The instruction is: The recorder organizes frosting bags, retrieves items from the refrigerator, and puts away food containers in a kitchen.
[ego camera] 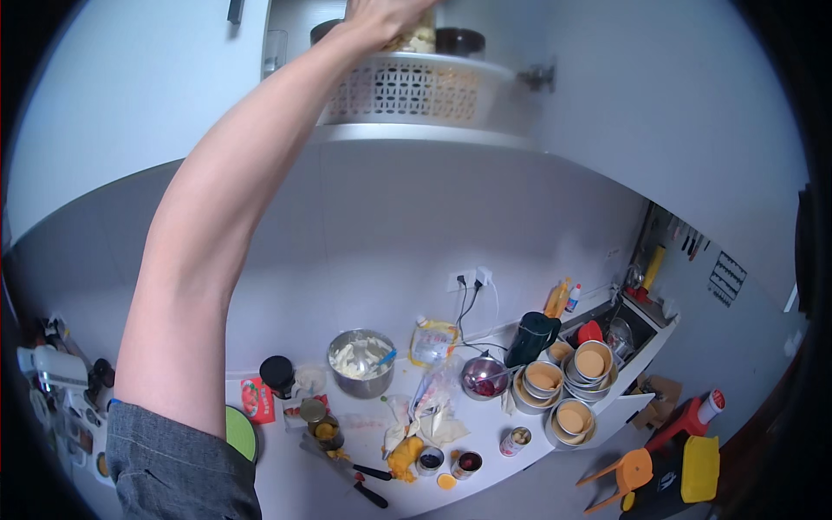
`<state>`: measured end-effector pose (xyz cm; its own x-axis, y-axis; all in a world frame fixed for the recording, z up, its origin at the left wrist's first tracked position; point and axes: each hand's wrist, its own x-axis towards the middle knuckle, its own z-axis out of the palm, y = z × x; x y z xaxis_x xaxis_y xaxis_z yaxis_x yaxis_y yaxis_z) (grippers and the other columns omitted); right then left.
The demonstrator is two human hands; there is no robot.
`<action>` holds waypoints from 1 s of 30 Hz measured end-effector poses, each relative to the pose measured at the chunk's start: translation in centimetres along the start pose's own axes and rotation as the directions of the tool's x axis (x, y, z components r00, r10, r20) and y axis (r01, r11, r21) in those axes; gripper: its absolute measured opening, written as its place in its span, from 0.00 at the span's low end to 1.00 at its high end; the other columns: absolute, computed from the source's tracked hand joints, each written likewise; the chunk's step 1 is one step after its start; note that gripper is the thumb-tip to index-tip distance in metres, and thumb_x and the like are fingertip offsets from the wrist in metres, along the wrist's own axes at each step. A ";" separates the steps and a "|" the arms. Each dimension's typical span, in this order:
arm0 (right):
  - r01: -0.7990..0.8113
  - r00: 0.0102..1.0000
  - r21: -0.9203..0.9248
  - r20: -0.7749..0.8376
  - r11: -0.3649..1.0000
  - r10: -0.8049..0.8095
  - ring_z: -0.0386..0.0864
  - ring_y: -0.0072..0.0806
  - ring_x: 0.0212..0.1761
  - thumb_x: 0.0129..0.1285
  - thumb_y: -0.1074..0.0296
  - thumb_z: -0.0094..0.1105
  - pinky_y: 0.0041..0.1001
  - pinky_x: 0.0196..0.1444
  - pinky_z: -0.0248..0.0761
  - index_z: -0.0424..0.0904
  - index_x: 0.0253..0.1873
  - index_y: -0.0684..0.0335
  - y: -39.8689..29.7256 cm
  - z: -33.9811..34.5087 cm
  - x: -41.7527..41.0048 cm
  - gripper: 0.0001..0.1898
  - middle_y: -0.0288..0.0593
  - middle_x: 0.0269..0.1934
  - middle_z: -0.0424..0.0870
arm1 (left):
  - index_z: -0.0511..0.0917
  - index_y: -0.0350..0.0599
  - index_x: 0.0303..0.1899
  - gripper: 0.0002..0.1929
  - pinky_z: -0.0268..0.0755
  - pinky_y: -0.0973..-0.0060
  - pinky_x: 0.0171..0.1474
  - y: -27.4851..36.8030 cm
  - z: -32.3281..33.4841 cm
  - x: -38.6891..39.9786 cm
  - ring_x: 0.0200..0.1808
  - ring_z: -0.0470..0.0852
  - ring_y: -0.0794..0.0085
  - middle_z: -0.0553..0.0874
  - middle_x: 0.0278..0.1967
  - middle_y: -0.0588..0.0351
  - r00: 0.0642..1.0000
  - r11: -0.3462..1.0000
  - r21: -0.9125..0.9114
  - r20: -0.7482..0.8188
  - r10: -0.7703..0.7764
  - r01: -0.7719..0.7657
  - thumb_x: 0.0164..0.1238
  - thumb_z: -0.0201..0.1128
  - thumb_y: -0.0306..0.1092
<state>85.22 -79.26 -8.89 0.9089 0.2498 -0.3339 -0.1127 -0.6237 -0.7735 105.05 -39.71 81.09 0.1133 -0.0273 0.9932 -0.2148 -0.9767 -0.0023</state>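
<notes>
My left arm stretches up into an upper wall cabinet with its door swung out. At the picture's top edge, my left hand [390,19] is at a clear container of pale pieces [421,36], above a white perforated plastic basket [403,88]; the fingers are cut off, so its grip cannot be told. Dark-lidded jars [460,42] stand beside it. My right hand is out of view. Below on the white counter are a steel bowl of white cream [361,363] with a blue spatula, a steel bowl of dark red filling [485,377], and mango pieces [406,458].
Knives [370,494] lie near open cans [326,432] on the counter. Round cake tins [575,416] cluster beside the sink [634,328], near a dark green pitcher [532,338]. The cabinet door [663,117] hangs at right. An orange stool [632,469] stands on the floor.
</notes>
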 end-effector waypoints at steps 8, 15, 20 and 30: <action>0.048 0.999 0.006 0.013 0.999 -0.048 0.89 0.47 0.51 0.65 0.52 0.68 0.39 0.55 0.80 0.89 0.56 0.63 1.7 0.8 -0.3 0.23 0.60 0.46 0.90 | 0.62 0.29 0.67 0.40 0.69 0.46 0.69 0.6 -0.9 -1.5 0.63 0.75 0.30 0.70 0.62 0.21 0.994 0.994 -0.091 0.104 -0.045 0.054 0.64 0.63 0.52; 0.065 0.998 -0.010 0.017 0.998 -0.065 0.90 0.47 0.43 0.65 0.51 0.67 0.41 0.50 0.80 0.89 0.55 0.61 3.8 2.5 -1.0 0.22 0.58 0.41 0.91 | 0.49 0.37 0.79 0.61 0.57 0.51 0.77 1.1 -6.8 0.2 0.75 0.65 0.44 0.63 0.73 0.29 0.774 0.922 -0.302 0.633 0.004 0.242 0.47 0.82 0.41; 0.040 0.997 -0.055 0.065 0.998 -0.036 0.90 0.47 0.44 0.64 0.52 0.68 0.40 0.51 0.81 0.90 0.55 0.61 2.3 1.6 -0.7 0.21 0.58 0.42 0.91 | 0.48 0.37 0.80 0.65 0.56 0.58 0.78 -0.4 -6.5 -0.4 0.74 0.67 0.46 0.66 0.73 0.30 0.804 0.933 -0.284 0.594 -0.011 0.222 0.38 0.85 0.32; 0.073 0.996 -0.036 0.057 0.997 -0.071 0.89 0.47 0.52 0.66 0.52 0.66 0.40 0.57 0.80 0.88 0.55 0.66 -3.4 -1.2 0.7 0.23 0.59 0.48 0.90 | 0.58 0.36 0.75 0.54 0.66 0.56 0.70 -2.8 -4.1 0.6 0.67 0.75 0.44 0.77 0.65 0.32 0.794 0.985 0.015 0.590 -0.147 0.172 0.42 0.79 0.35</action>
<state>86.71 -77.90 -5.85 0.8902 0.3353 -0.3083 -0.0316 -0.6297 -0.7762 101.70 -36.12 82.19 0.6935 -0.0033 0.7204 -0.1775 -0.9699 0.1665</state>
